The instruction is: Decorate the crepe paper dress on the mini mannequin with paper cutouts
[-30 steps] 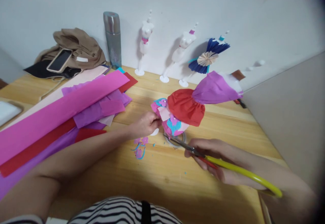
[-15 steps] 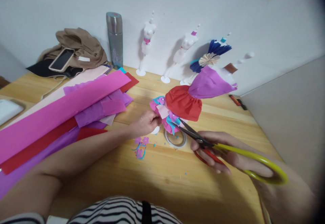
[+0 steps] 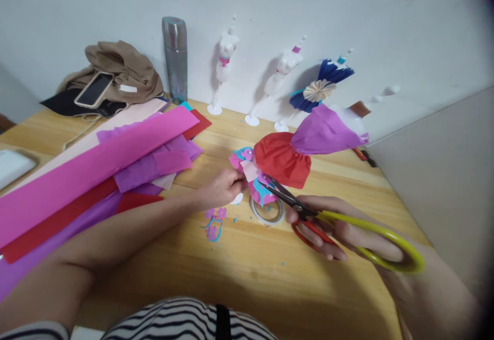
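Observation:
My left hand (image 3: 222, 188) pinches the patterned pink and teal paper (image 3: 258, 190) at the bottom of a doll dress whose red skirt (image 3: 281, 159) and purple top (image 3: 326, 133) lie tilted to the right. My right hand (image 3: 341, 227) grips scissors (image 3: 309, 211) with a yellow and a red handle. The open blades touch the patterned paper just right of my left fingers. A roll of clear tape (image 3: 267, 212) lies on the wooden table (image 3: 247, 268) under the blades. Small paper cuttings (image 3: 213, 224) lie below my left hand.
Long sheets of pink, red and purple crepe paper (image 3: 88, 175) cover the table's left side. Against the wall stand a steel flask (image 3: 175, 59), two white mannequin stands (image 3: 222, 67) and a blue paper dress (image 3: 320, 85). A phone (image 3: 93, 89) lies on a brown bag. A grey panel (image 3: 440, 175) stands at right.
My right hand raised the scissors from near the table up to the patterned paper, and the blades opened. The dress shifted slightly. My left hand kept its pinch.

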`<state>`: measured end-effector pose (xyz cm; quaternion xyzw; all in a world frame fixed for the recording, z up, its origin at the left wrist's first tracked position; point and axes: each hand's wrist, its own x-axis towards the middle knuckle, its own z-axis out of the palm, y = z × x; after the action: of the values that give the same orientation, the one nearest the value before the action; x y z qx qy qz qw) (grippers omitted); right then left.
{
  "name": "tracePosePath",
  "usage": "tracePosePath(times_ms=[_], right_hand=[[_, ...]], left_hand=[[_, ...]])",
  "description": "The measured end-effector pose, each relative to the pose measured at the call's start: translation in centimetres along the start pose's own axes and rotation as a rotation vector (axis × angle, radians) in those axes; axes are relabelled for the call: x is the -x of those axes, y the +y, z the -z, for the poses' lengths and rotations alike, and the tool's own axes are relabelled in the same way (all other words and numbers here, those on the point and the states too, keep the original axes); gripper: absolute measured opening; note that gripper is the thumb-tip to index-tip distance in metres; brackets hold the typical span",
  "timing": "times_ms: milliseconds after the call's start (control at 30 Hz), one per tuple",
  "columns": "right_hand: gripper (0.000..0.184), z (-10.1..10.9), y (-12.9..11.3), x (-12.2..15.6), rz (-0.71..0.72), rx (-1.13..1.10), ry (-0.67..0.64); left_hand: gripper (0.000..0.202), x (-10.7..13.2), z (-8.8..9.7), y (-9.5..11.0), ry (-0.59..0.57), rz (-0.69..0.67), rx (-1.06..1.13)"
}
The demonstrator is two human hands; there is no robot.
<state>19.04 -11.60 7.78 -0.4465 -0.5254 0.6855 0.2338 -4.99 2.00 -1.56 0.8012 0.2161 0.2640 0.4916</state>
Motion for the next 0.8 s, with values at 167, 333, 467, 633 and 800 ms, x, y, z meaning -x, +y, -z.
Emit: tracePosePath(times_ms=[167,333,467,633,800], right_hand=[[0.068,0.0,0.3,0.1,0.056,-0.019,-0.043],[0.071,-0.2,0.4,0.0,0.013,-0.040,-0.030],[0.069,-0.3,0.7,0.0,0.010,-0.015,0.007],[0.048,-1.4,0.5,0.5,0.262,0.401,0.193],[0.033,-3.1,-1.0,0.7,0.688,1.221,0.775]], left_hand=[[0.022,-0.2,-0.3,-0.7,0.021,-0.063,0.043],[0.020,-0.1,-0.3,-0.5,0.019,-0.034,0.034],[0.019,0.0,-0.2,0.0,-0.001,0.017,0.033],[0.014,-0.1,-0.4,0.7,0.051,0.061,0.112],[0.022,0.0,-0.7,2.2,0.058,0.157,0.255]])
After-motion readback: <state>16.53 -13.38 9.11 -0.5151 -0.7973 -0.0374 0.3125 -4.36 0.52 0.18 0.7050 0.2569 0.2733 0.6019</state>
